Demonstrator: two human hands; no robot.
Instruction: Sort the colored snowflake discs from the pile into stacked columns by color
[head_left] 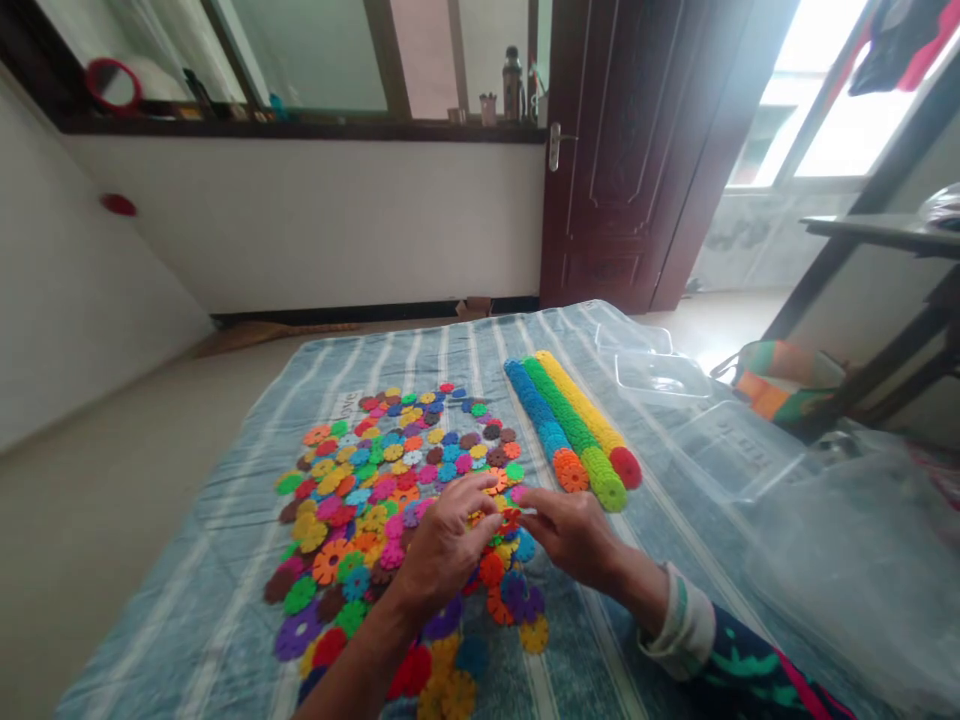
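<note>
**Light Discs, Best Pinched at the Rims**

Blue-grey striped cloth (pixel 202 560) carries 3 long rods of stacked plastic discs (pixel 568 420) right of the scattered loose discs. The left hand (pixel 442 535) has its grip partly open; the right hand (pixel 574 535) nearly closes its own. A small red notched plastic disc (pixel 511 516) lies between; whether either holds it, I cannot tell. It looks light, stiff, perhaps slippery: pinch opposite rims.

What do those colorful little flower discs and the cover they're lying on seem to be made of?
The flower discs look like molded plastic, fairly matte: even, bright solid colors and crisp notched edges suggest it. The striped cover looks like woven cloth, probably cotton or a blend, with a dull surface and soft creases; the exact fiber can't be told.
</note>
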